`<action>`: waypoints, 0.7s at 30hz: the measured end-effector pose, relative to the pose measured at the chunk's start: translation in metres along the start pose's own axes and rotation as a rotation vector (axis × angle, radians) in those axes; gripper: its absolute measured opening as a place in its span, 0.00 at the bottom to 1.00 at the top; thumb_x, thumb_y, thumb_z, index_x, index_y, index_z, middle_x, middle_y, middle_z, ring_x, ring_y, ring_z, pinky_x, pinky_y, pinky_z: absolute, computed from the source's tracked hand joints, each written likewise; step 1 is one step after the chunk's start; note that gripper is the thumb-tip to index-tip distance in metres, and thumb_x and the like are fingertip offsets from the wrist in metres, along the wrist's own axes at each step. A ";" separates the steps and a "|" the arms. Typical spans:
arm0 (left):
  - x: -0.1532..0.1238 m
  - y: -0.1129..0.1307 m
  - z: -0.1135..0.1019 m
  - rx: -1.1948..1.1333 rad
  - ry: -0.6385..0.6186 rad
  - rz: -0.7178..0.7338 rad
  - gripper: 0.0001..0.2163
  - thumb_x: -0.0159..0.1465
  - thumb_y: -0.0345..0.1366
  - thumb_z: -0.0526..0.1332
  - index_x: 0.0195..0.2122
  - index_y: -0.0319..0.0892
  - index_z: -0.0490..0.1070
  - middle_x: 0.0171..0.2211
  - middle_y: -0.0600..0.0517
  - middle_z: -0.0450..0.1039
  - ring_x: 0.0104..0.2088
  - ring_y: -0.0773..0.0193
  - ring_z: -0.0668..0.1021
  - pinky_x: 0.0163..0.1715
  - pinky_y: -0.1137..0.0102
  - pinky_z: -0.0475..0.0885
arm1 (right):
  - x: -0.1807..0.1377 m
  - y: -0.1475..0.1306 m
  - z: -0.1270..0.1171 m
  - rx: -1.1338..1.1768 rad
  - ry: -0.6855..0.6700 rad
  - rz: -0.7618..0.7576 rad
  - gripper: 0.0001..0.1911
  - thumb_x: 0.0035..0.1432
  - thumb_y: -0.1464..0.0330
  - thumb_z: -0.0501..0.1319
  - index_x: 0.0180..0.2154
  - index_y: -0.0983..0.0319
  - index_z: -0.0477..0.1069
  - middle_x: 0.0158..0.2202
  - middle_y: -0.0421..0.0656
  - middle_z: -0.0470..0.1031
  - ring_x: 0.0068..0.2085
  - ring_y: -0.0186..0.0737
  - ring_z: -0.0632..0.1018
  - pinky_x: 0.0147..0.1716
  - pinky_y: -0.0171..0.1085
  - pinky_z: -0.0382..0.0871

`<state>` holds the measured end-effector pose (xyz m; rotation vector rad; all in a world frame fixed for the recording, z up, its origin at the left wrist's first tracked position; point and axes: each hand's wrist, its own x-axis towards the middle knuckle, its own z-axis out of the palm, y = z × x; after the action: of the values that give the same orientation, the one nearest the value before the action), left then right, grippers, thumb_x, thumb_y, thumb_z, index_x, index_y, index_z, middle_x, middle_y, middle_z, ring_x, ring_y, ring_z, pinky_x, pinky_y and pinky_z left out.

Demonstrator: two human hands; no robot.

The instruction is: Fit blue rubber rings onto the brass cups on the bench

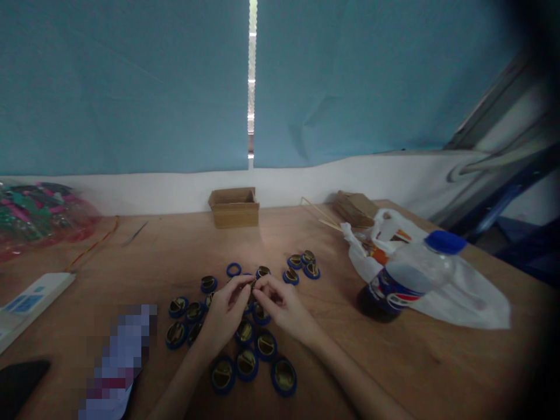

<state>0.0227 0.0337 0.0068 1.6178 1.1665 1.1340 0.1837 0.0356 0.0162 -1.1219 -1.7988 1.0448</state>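
Note:
Both hands meet over the middle of a wooden table [175,256]. My left hand [225,312] and my right hand [282,306] have their fingertips pinched together on a small dark part [254,285], too small to name. Around and under the hands lie several round blue-rimmed caps with gold centres [246,365]. A bare blue ring [233,269] lies just beyond the hands. Three more caps [304,263] sit in a cluster to the right.
A small open cardboard box [234,207] stands at the back. A plastic bottle with a blue cap [409,277] lies on a white plastic bag [464,291] at right. A bag of colourful items [39,216] and a white power strip [30,300] are at left.

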 end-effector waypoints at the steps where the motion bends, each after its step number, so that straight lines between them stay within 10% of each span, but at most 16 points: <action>1: 0.000 -0.001 0.000 -0.005 0.000 0.009 0.11 0.65 0.37 0.54 0.45 0.43 0.72 0.46 0.48 0.75 0.47 0.60 0.76 0.48 0.66 0.70 | 0.000 0.000 -0.001 -0.011 -0.004 -0.008 0.08 0.62 0.65 0.54 0.32 0.61 0.66 0.21 0.34 0.60 0.23 0.31 0.63 0.22 0.32 0.54; 21: -0.003 -0.003 0.005 0.163 -0.038 0.207 0.18 0.59 0.26 0.60 0.49 0.48 0.69 0.48 0.49 0.70 0.48 0.59 0.74 0.44 0.66 0.72 | 0.002 0.002 0.000 -0.129 0.051 -0.082 0.11 0.53 0.74 0.53 0.22 0.61 0.54 0.22 0.36 0.60 0.26 0.33 0.62 0.26 0.32 0.53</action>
<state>0.0265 0.0311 0.0021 1.9134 1.1105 1.1561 0.1835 0.0380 0.0141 -1.1310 -1.8768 0.8558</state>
